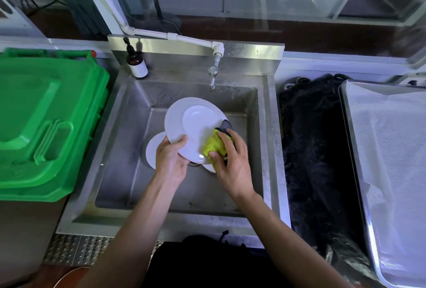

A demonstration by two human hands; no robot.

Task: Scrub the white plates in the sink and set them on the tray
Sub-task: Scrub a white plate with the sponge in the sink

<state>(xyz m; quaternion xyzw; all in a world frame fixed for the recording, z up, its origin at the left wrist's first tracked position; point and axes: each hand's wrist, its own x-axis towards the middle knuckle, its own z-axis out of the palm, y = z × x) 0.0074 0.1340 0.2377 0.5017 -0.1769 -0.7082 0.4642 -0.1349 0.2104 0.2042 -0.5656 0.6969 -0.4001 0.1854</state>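
**Tray lies right of the sink, on the cloth hand's side**

The right hand [230,161] curls round a yellow-green scrubbing cloth [213,146] and presses it on the lower right rim of the large white plate [193,126]. The left hand [170,161] pinches that plate's lower left edge, tilting it above the steel sink [115,161]. Another white plate [153,149] rests in the basin beneath, partly hidden. The metal tray [359,149] sits well right of the sink, beyond a black mat [318,161]; the right arm is nearer, yet the left carries the plate.
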